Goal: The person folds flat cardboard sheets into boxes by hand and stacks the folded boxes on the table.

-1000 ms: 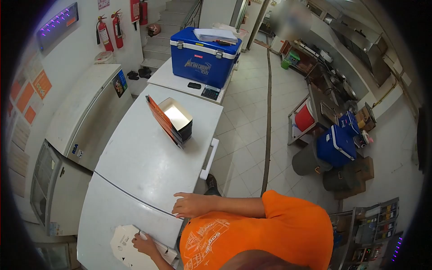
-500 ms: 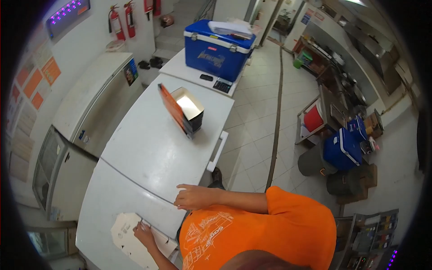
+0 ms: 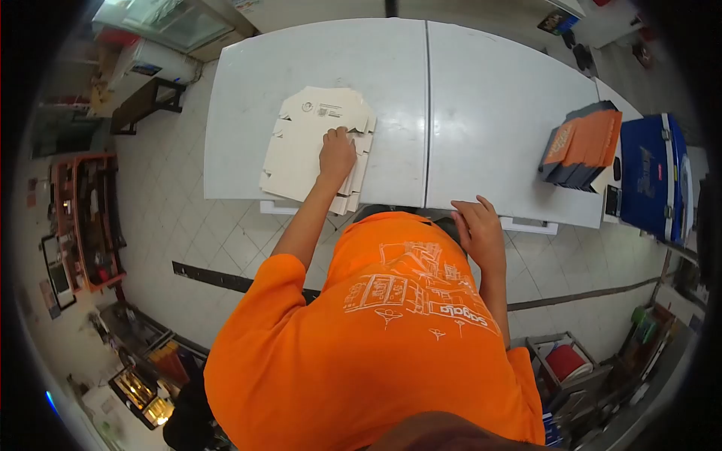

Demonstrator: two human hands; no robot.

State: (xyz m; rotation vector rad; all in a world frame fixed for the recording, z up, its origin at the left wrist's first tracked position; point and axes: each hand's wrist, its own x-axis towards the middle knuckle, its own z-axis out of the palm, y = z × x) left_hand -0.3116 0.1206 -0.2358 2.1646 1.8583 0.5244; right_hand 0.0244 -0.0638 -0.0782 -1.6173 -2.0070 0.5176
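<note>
A small stack of flat, cream cardboard box blanks (image 3: 297, 154) with slotted edges and small dark print lies on the left of the white table. My left hand (image 3: 338, 154) is on the stack, its fingers curled together at the right edge of the top blank, beside a lifted flap. Above the table's front edge, my right hand (image 3: 481, 229) holds nothing, its fingers apart. Folded orange and black cartons (image 3: 583, 146) stand together at the table's right end, away from both hands.
The white table (image 3: 398, 98) has a dark seam across its middle. Past its right end is a blue cooler box (image 3: 650, 177), with a calculator (image 3: 613, 201) near it. A dark bench (image 3: 147, 105) stands on the tiled floor at left.
The view has swung round to face the table and the blanks squarely. My left hand stays at the blanks; my right hand remains off the table's edge with its fingers apart.
</note>
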